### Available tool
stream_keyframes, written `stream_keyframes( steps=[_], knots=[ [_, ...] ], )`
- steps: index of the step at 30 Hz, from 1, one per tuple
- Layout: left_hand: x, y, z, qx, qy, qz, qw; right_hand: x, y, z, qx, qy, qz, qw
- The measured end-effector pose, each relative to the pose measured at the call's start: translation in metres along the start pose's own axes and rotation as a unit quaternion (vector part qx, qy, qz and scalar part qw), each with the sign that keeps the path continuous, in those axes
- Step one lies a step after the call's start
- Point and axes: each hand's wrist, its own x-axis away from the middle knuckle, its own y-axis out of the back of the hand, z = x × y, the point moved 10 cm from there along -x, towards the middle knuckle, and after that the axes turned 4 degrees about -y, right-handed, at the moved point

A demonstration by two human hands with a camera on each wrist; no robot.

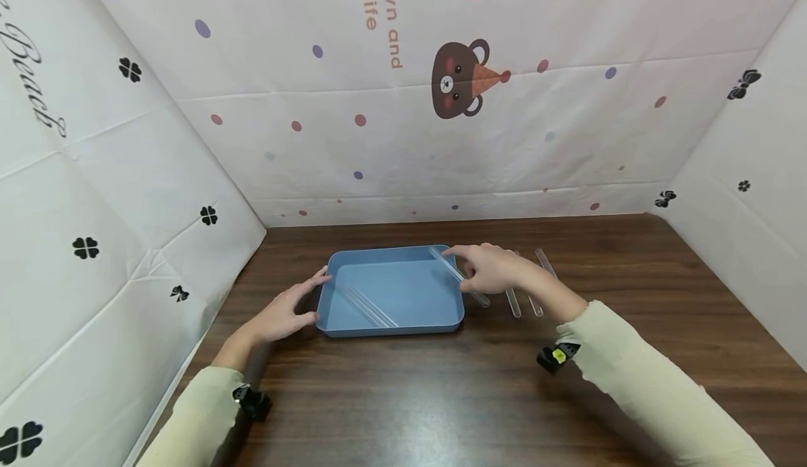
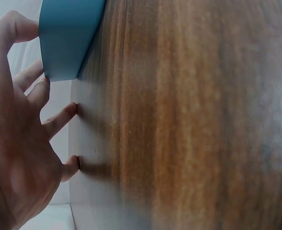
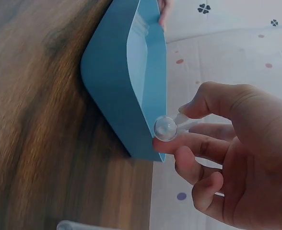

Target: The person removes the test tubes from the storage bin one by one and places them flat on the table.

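A clear test tube (image 1: 447, 262) slants over the right rim of a shallow blue tray (image 1: 406, 281). My right hand (image 1: 494, 269) pinches this tube between thumb and fingers; its rounded end (image 3: 165, 128) faces the camera in the right wrist view. Inside the tray, more clear tubes (image 1: 368, 307) lie side by side, slanting across the left part of the floor. At the tray's left side, my left hand (image 1: 280, 315) has its fingers spread. Its thumb and fingertips touch the blue wall (image 2: 69, 40), while the lower fingertips rest near the table.
Other clear tubes (image 1: 513, 303) lie on the brown wooden table (image 1: 378, 397) right of the tray, partly hidden under my right forearm. White patterned sheets (image 1: 391, 152) rise behind the table and along both sides.
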Motion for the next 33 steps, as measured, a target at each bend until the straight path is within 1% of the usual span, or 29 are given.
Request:
stream_keyframes(
  steps=[6,12,20,27,33],
  knots=[
    [0.001,0.0,0.002,0.0,0.002,-0.001,1.0,0.01,0.003,-0.012,-0.01,-0.009,0.0,1.0],
    [0.001,0.0,0.0,0.0,0.001,-0.002,1.0,0.018,0.009,-0.023,-0.011,-0.01,-0.01,1.0],
    [0.001,0.0,0.0,0.004,0.002,-0.003,1.0,0.028,0.017,-0.039,-0.001,-0.038,-0.023,0.999],
    [0.001,0.0,0.001,0.005,0.003,-0.004,1.0,0.037,0.021,-0.053,-0.003,-0.037,-0.029,0.999],
    [0.001,0.0,-0.001,0.004,-0.002,-0.003,1.0,0.047,0.026,-0.068,-0.002,-0.037,-0.046,0.998]
  ],
)
